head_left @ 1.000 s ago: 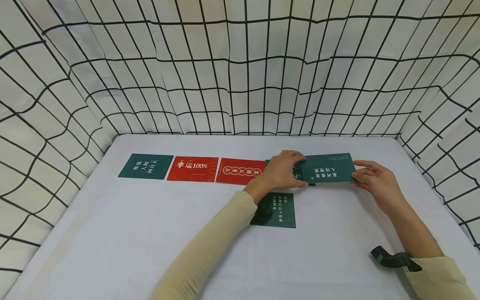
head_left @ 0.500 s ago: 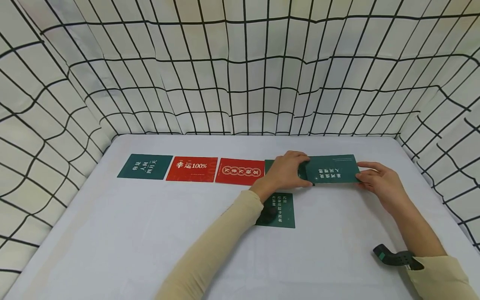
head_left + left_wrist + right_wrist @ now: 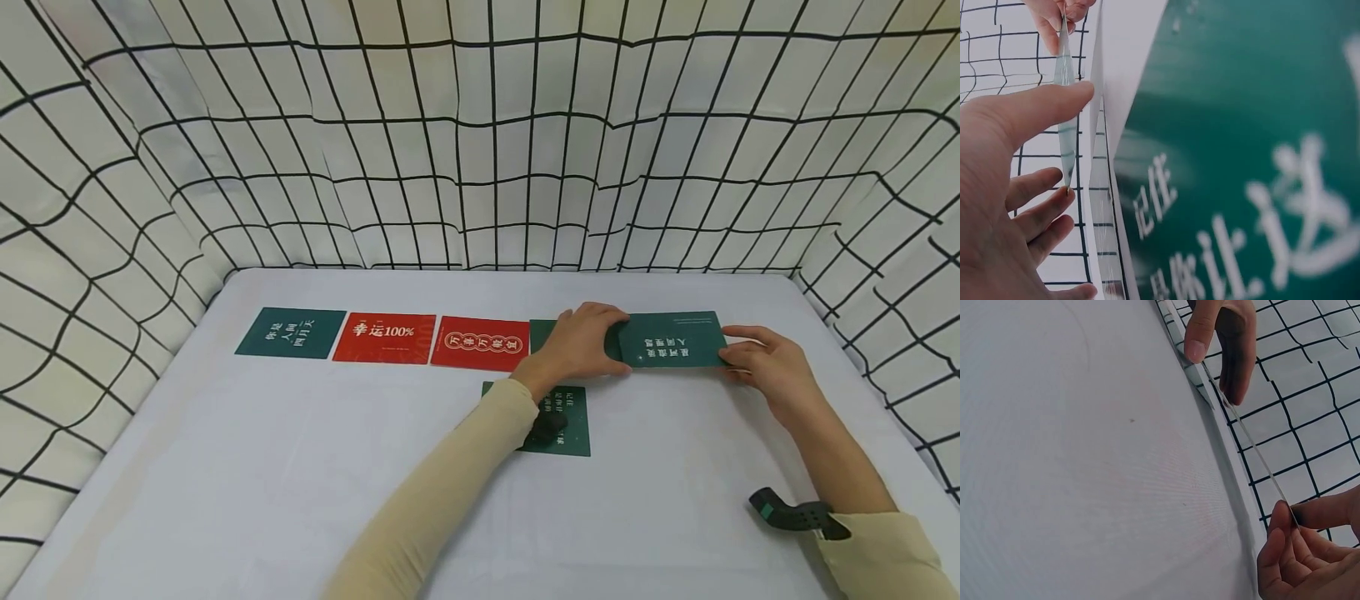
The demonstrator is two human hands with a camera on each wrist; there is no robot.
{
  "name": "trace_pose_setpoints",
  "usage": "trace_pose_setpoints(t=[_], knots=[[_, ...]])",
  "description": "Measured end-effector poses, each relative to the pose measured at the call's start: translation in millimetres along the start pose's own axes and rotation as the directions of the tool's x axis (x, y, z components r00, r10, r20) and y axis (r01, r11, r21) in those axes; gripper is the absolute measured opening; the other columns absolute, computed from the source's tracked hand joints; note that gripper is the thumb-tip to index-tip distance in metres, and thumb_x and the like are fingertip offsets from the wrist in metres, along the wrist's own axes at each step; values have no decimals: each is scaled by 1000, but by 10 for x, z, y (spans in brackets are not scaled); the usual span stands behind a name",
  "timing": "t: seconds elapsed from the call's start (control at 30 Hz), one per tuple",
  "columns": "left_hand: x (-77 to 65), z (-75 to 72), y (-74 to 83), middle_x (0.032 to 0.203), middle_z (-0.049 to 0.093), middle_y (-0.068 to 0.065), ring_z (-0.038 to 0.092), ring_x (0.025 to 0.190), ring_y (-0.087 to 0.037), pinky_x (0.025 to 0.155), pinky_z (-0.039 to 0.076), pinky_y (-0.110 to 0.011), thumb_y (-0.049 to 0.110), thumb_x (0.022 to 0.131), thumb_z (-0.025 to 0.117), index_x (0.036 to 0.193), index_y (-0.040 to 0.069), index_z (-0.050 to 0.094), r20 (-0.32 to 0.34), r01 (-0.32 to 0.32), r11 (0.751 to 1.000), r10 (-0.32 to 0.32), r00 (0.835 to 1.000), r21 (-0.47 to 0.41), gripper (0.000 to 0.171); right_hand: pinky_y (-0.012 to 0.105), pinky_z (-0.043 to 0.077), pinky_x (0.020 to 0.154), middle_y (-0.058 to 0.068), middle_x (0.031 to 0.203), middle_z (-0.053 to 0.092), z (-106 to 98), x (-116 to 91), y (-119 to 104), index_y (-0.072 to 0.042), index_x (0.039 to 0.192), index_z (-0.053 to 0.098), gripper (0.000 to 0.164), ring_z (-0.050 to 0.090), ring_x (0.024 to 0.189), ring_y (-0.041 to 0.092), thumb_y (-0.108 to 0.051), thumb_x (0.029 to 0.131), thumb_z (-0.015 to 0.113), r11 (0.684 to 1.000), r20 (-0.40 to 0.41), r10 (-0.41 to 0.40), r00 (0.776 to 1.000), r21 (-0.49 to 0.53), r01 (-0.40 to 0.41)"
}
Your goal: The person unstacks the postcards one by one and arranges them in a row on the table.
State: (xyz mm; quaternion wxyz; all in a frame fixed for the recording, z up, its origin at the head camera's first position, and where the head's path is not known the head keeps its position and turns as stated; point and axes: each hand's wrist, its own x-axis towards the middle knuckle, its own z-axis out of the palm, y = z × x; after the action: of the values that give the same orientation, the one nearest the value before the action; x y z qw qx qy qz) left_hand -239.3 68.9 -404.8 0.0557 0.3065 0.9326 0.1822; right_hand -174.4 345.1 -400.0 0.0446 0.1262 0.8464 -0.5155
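Note:
In the head view a green card (image 3: pixel 671 339) with white print is held just above the white table. My left hand (image 3: pixel 577 343) grips its left end, thumb at the near edge and fingers at the far edge. My right hand (image 3: pixel 772 371) pinches its right edge between thumb and fingers. The right wrist view shows the card (image 3: pixel 1254 447) edge-on between both hands. Another green card (image 3: pixel 540 332) lies partly hidden under my left hand. Closer to me lies a green card (image 3: pixel 576 425), partly covered by my left forearm; it looms large in the left wrist view.
Leftward the row goes on with a red card (image 3: pixel 480 343), a second red card (image 3: pixel 384 337) and a green card (image 3: pixel 291 332). A white cloth covers the table (image 3: pixel 247 467). Black grid netting (image 3: pixel 495 150) rises behind it and at both sides.
Both hands have moved a little to the right, carrying the green card with them. Its left end now overlaps less of the green card under my left hand. The other cards stay put.

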Motion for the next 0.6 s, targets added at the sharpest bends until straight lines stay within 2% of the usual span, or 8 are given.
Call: trace_pose_setpoints(t=[0.6], knots=[[126,77,76,162,47,5,37,154,-16,130,26,-56,54,89,76,157,25,45,42,29,999,-30,999,28,81,15,58,75,-29,86,63,-83,18,51,4,157,36,60,63,83,-6,-18,106,59,1000,4,13,1000,9,-13]])
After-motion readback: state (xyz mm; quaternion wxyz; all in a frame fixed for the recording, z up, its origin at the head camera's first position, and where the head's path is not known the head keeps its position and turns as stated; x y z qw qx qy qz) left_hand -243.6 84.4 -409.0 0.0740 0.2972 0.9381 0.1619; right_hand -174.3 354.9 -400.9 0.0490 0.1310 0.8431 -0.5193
